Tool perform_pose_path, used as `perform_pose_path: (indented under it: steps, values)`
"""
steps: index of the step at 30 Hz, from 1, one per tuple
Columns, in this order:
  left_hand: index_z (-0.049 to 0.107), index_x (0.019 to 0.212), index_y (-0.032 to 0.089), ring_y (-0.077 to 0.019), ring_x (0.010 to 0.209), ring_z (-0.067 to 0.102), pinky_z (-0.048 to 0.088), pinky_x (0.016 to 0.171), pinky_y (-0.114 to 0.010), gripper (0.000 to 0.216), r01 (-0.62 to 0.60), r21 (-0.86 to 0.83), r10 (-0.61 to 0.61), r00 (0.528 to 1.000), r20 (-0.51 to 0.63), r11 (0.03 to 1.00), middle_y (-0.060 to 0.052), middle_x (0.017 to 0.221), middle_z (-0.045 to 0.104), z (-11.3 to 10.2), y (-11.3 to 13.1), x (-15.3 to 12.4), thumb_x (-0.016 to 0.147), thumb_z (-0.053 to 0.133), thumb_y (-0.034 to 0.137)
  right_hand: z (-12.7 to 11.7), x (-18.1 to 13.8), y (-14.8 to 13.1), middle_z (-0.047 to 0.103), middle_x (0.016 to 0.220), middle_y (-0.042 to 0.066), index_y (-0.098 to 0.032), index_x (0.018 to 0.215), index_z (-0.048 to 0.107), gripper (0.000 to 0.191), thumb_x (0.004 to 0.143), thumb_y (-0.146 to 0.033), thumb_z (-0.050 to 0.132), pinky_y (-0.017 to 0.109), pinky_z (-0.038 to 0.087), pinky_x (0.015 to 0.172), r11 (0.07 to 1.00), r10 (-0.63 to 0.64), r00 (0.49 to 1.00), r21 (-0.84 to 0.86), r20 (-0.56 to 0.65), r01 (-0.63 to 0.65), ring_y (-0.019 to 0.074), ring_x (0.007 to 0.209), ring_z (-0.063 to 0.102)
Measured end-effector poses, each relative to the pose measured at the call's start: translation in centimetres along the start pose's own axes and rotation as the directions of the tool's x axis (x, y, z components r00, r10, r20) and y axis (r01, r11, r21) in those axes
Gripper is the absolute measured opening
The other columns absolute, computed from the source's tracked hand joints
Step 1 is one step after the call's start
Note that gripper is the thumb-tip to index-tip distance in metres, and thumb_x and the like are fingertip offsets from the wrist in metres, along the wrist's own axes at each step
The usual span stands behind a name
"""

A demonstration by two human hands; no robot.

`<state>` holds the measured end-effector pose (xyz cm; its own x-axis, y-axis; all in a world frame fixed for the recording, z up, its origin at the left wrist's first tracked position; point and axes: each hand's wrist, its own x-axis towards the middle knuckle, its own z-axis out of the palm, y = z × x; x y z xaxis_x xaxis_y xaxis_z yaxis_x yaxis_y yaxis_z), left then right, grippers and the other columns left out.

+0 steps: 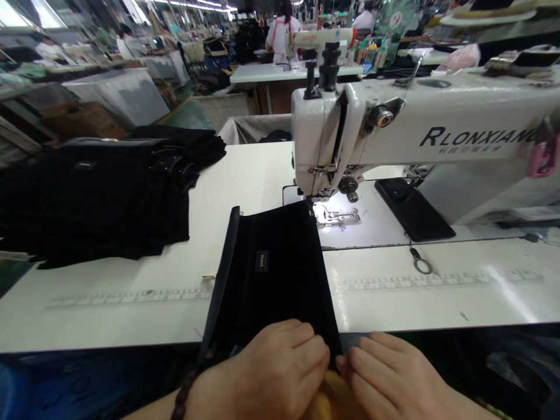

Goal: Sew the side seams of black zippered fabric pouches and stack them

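Bare hands work at the near edge of a white tabletop (258, 166), the left hand (284, 364) with its fingers curled over the near end of a black fabric panel (284, 291), gripping it, a bracelet (186, 385) of dark beads at the wrist. Beside it, the right hand (389, 373) bends its fingers inward at the panel's right edge; the tips are partly hidden, and whether they grip the cloth cannot be told. At far left, a heaped stack of black cloth (96, 192) lies in soft, uneven layers, with glossier folds along its right side. A ruler scale (131, 298) runs across the smooth surface toward a slim, gold-toned metal piece (209, 277), which juts from beneath the panel's left side. At centre, the matte panel stretches from the hands to the machine, bordered on the left by a smooth dark strip (225, 262) and bearing a small rectangular label (261, 261) with pale lettering. Its far right corner meets the underside of the head of a glossy white sewing machine (394, 122), lettered "RLONXIANG," beside a lit, shiny metal fitting (339, 216). Farther right, a flat black phone (413, 210) with rounded corners lies near a dark ring (420, 261), and a pink object (543, 157) hangs at the machine's right end.
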<state>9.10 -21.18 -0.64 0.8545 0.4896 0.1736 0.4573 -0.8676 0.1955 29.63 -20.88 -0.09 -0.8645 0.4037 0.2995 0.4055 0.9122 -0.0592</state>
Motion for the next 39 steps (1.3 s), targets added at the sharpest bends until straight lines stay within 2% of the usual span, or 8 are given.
perform_pose_path:
  steps: [3, 9, 13, 16, 22, 27, 34, 39]
  values:
    - [0.056, 0.080, 0.012, -0.0160, 0.074, 0.053, 0.049, 0.070, -0.030, 0.020, -0.003, -0.014, 0.003, 1.000, -0.011, 1.000, -0.007, 0.081, 0.059, 0.1, -1.2, 0.3, 0.088, 0.039, 0.010, 0.3, 0.8, 1.1, 0.056, 0.063, 0.003, -0.015, 0.070, 0.056, 0.037, 0.086, 0.001, 0.026, 0.031, 0.038, 0.054, 0.999, 0.043, 0.998, 0.022, 0.046, -0.044, 0.0162, 0.057, 0.051]
    - [0.056, 0.079, 0.010, -0.0163, 0.070, 0.051, 0.049, 0.068, -0.031, 0.022, -0.023, -0.087, 0.016, 0.997, -0.079, 0.996, -0.006, 0.075, 0.056, 0.3, -3.8, 1.3, 0.086, 0.036, 0.007, 1.9, 2.0, 3.6, 0.051, 0.063, 0.002, -0.017, 0.065, 0.049, 0.028, 0.085, -0.004, 0.034, 0.029, 0.031, 0.050, 0.964, 0.090, 0.994, 0.246, 0.055, -0.100, 0.0142, 0.055, 0.043]
    - [0.057, 0.078, 0.008, -0.0176, 0.069, 0.050, 0.049, 0.066, -0.032, 0.021, -0.054, -0.088, 0.048, 0.996, -0.070, 0.995, -0.006, 0.074, 0.055, 0.5, -5.5, 1.9, 0.085, 0.037, 0.006, 2.6, 2.5, 5.0, 0.053, 0.066, 0.002, -0.016, 0.072, 0.052, 0.022, 0.078, -0.001, 0.037, 0.030, 0.033, 0.054, 0.960, 0.086, 0.988, 0.257, 0.125, -0.116, 0.0159, 0.059, 0.044]
    - [0.057, 0.076, 0.008, -0.0181, 0.070, 0.050, 0.048, 0.066, -0.032, 0.022, -0.078, -0.050, 0.075, 0.995, -0.063, 0.996, -0.007, 0.075, 0.055, 0.6, -6.7, 2.4, 0.085, 0.037, 0.006, 2.9, 3.0, 6.0, 0.053, 0.068, 0.002, -0.017, 0.074, 0.053, 0.021, 0.079, -0.002, 0.039, 0.030, 0.032, 0.055, 0.957, 0.090, 0.984, 0.259, 0.155, -0.128, 0.0163, 0.060, 0.044]
    - [0.057, 0.077, 0.009, -0.0163, 0.069, 0.050, 0.048, 0.067, -0.030, 0.026, -0.077, -0.007, 0.075, 0.991, -0.113, 0.997, -0.005, 0.075, 0.056, 1.0, -9.0, 2.9, 0.087, 0.034, 0.006, 3.6, 4.6, 8.1, 0.053, 0.067, 0.002, -0.016, 0.075, 0.056, 0.014, 0.073, -0.004, 0.049, 0.031, 0.032, 0.054, 0.991, 0.027, 0.980, 0.125, 0.199, -0.053, 0.0163, 0.058, 0.044]
    - [0.058, 0.078, 0.008, -0.0164, 0.071, 0.050, 0.048, 0.067, -0.030, 0.025, -0.091, 0.011, 0.092, 0.987, -0.133, 0.996, -0.006, 0.077, 0.057, 1.1, -11.0, 3.4, 0.087, 0.035, 0.006, 3.0, 6.1, 9.6, 0.055, 0.065, 0.001, -0.015, 0.077, 0.058, 0.013, 0.071, -0.004, 0.053, 0.032, 0.028, 0.048, 0.999, -0.017, 0.969, 0.038, 0.247, 0.007, 0.0156, 0.054, 0.045]
    - [0.058, 0.080, 0.009, -0.0161, 0.072, 0.051, 0.047, 0.069, -0.029, 0.020, -0.078, 0.101, 0.093, 0.983, -0.160, 0.992, -0.006, 0.080, 0.059, 1.3, -13.5, 4.2, 0.086, 0.039, 0.006, 3.9, 6.6, 11.4, 0.055, 0.065, 0.003, -0.008, 0.090, 0.059, 0.017, 0.079, -0.006, 0.047, 0.031, 0.028, 0.048, 0.998, -0.013, 0.980, -0.058, 0.198, 0.025, 0.0157, 0.054, 0.046]
    - [0.058, 0.079, 0.010, -0.0164, 0.073, 0.051, 0.048, 0.070, -0.028, 0.014, -0.094, 0.116, 0.105, 0.990, -0.092, 0.989, -0.005, 0.078, 0.059, 1.4, -15.4, 4.7, 0.084, 0.045, 0.008, 5.2, 6.2, 12.7, 0.056, 0.069, 0.006, -0.003, 0.106, 0.054, 0.029, 0.084, -0.006, 0.036, 0.030, 0.031, 0.048, 0.996, 0.001, 0.986, -0.091, 0.166, 0.014, 0.0168, 0.057, 0.049]
